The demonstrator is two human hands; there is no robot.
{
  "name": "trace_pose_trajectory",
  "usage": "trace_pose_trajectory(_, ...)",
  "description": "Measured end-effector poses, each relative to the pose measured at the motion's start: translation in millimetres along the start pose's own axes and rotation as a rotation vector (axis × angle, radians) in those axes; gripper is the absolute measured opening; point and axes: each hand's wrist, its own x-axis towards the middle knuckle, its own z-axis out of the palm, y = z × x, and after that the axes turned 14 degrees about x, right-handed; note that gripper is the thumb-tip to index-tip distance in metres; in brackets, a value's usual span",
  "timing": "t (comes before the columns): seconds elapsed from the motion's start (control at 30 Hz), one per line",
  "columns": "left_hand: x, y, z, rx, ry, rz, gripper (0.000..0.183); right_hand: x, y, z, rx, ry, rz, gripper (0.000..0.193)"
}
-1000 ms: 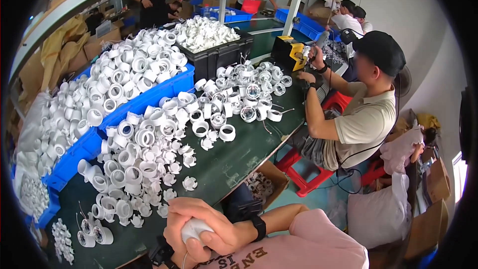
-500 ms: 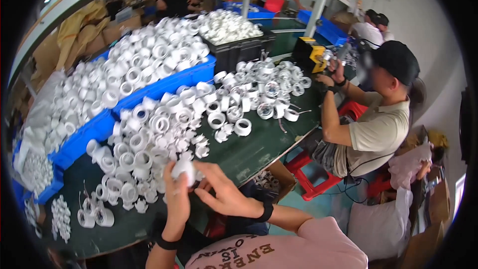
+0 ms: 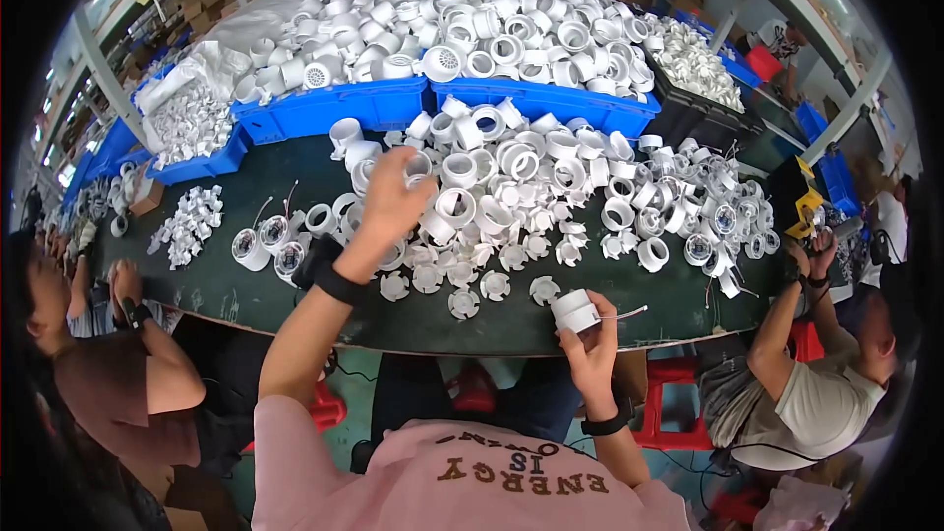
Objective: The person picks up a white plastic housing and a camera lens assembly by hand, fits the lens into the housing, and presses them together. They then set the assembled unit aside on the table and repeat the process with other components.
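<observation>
My left hand (image 3: 395,202) reaches over the heap on the bench, its fingers and thumb around a white plastic cup-shaped housing (image 3: 419,168). Whether that housing has left the heap, I cannot tell. Near the bench's front edge, my right hand (image 3: 592,359) holds a white cylindrical housing (image 3: 574,310) from below; a thin wire (image 3: 625,313) sticks out to its right. Between the hands lie several white notched discs (image 3: 495,285). Behind them spreads a loose heap of white rings and housings (image 3: 511,162).
Blue bins (image 3: 334,110) full of white parts line the back, with a black crate (image 3: 688,113) beside them. Wired round units (image 3: 724,219) lie to the right, small white pieces (image 3: 187,226) to the left. Co-workers sit on both sides; a red stool (image 3: 674,413) stands right.
The view has swung left. My hands, together around a white part before, are now apart: the left at the heap, the right holding the wired housing near the front edge.
</observation>
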Motion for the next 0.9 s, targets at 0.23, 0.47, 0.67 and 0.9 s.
trace_pose_trajectory(0.23,72.1,-121.5,-20.4,0.567,-0.042,-0.634,0.062,-5.6,2.5,0.5,-0.013,-0.043,-0.01,0.061)
trace_pose_trajectory(0.47,85.2,-130.7,5.0,-0.286,-0.302,-0.546,0.045,-0.2,1.4,-4.1,-0.006,-0.014,0.034,0.062)
trace_pose_trajectory(0.67,75.6,-113.2,4.6,-0.576,-0.023,-0.479,0.029,-1.1,6.1,-11.5,-0.204,-0.015,-0.05,0.061)
trace_pose_trajectory(0.9,83.4,-102.1,-32.6,-1.058,-0.133,-0.725,0.042,-2.4,-0.4,-8.7,0.061,-0.032,0.117,0.06)
